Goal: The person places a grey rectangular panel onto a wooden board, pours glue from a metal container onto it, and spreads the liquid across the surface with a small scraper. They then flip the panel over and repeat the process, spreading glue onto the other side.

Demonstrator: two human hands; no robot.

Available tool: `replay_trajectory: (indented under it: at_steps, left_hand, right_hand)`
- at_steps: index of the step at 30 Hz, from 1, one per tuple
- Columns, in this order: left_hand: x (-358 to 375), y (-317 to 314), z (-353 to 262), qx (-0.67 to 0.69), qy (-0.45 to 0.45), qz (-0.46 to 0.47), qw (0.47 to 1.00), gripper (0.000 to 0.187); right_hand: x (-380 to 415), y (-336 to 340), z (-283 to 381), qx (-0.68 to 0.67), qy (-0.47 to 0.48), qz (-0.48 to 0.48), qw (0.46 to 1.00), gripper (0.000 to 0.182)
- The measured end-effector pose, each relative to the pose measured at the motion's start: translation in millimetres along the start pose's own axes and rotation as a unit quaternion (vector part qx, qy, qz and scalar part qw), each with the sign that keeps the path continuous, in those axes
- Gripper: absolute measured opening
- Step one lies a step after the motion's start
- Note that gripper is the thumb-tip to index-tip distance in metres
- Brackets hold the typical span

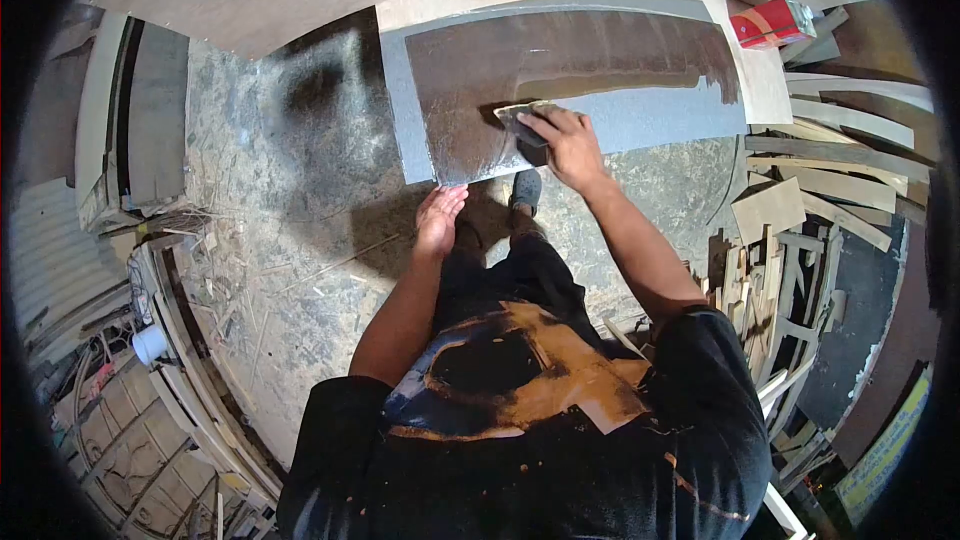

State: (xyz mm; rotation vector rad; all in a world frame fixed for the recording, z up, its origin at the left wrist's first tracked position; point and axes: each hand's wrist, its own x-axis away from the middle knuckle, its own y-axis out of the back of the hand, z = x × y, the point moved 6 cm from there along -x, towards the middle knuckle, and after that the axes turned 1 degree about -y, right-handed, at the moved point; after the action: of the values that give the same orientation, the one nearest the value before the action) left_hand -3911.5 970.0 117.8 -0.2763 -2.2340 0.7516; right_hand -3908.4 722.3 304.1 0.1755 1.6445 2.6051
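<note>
My right hand (572,147) is closed on a flat, dark spreader (522,124) with a pale edge, its face against the sheet. Under it lies a grey sheet (650,120) with a wet-looking brown coating (560,50) across much of it; a grey band along the near right side is bare. At the sheet's near edge, my left hand (440,219) has its fingers stretched out, the tips touching or very close to the edge. Nothing shows in its palm. A pale wooden board (765,90) lies beneath the sheet.
A red box (772,22) sits at the board's far right corner. Wood strips and offcuts (830,180) are piled on the right. Stacked boards (155,110) and a white cup-like object (150,343) are on the left. The concrete floor (290,180) carries scattered scraps.
</note>
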Motion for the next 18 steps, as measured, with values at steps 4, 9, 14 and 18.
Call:
replay_trajectory:
  at_steps: [4,9,14,18]
  left_hand:
    - [-8.8,-1.4,-4.1,-0.012,0.002,-0.048,0.999,0.018]
    - [-3.8,-8.8,-6.7,-0.024,-0.008,-0.052,0.998,0.022]
    - [-4.2,-6.3,-4.6,-0.049,-0.007,-0.09,0.995,0.017]
    - [-8.1,1.5,-2.3,-0.081,-0.017,-0.081,0.993,0.017]
  right_hand:
    - [53.7,-62.4,-50.9,0.19,0.03,0.014,0.981,0.055]
    - [45.4,9.9,-52.5,0.111,0.023,0.067,0.991,0.05]
    - [-104.8,34.4,-84.8,0.153,-0.022,0.022,0.988,0.042]
    - [-165.7,-13.1,-104.1,0.177,-0.024,0.075,0.981,0.033]
